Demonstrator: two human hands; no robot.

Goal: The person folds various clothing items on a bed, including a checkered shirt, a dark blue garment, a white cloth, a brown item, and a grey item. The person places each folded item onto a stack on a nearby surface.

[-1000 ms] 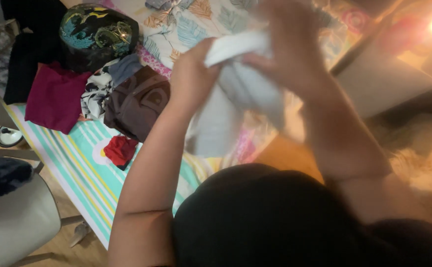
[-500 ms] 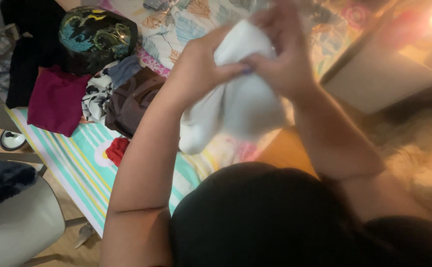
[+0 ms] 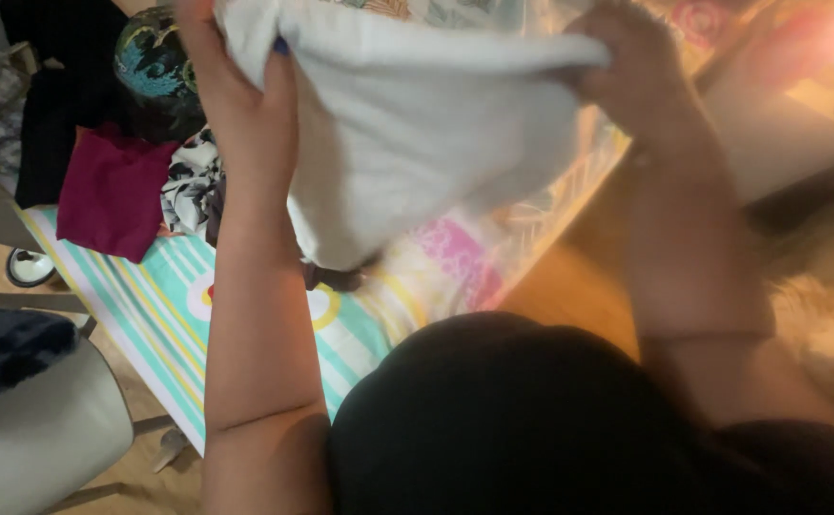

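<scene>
My left hand (image 3: 245,91) is raised in front of me, fingers closed over one end of a white garment (image 3: 417,124), thumb side toward me. My right hand (image 3: 641,76) grips the other end, pinching the cloth at its top edge. The two hands are well apart, so the garment is stretched between them and hangs down in a loose fold, its lowest part near my left forearm.

Beneath it lies a striped sheet (image 3: 159,315) in turquoise, yellow and white, spread over a surface. On it, to the left of my left arm, sit other clothes: a dark red garment (image 3: 112,195), a black-and-white patterned piece (image 3: 188,186) just beside it, and black cloth (image 3: 54,105) farther back. A dark rounded item with teal and gold patterning (image 3: 154,62) rests behind them. A grey chair (image 3: 35,434) stands at the lower left.
</scene>
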